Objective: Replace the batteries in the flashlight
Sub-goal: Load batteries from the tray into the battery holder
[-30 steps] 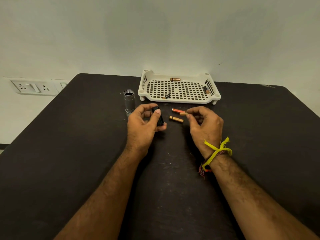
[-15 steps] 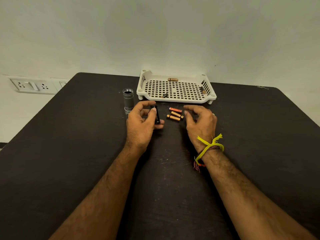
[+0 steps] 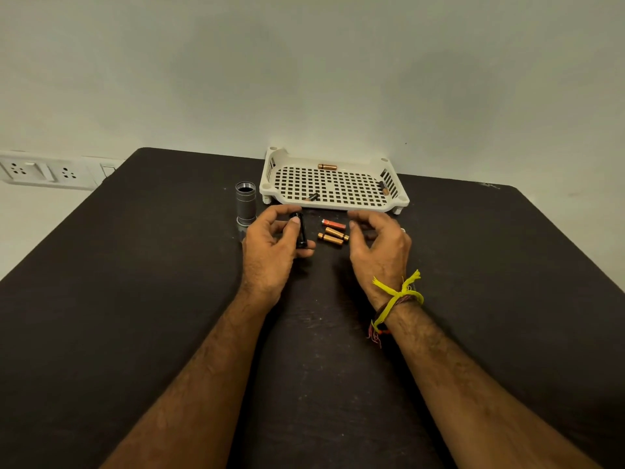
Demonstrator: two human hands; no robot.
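The left hand (image 3: 270, 252) grips the black battery holder (image 3: 301, 230); the right hand (image 3: 380, 247), empty, hovers beside 3 batteries (image 3: 333, 233) in front of the tray (image 3: 267, 186). Next, I think, pick 1 battery.

A: What carries everything?

B: A dark table (image 3: 135, 299), set against the wall.

A: And directly on it?

B: A grey flashlight body (image 3: 245, 204) stands upright with its open end up. Just right of it sits a white perforated tray (image 3: 333, 206). Near the tray's front edge lie an orange battery (image 3: 334, 224) and two copper batteries (image 3: 333, 235), side by side.
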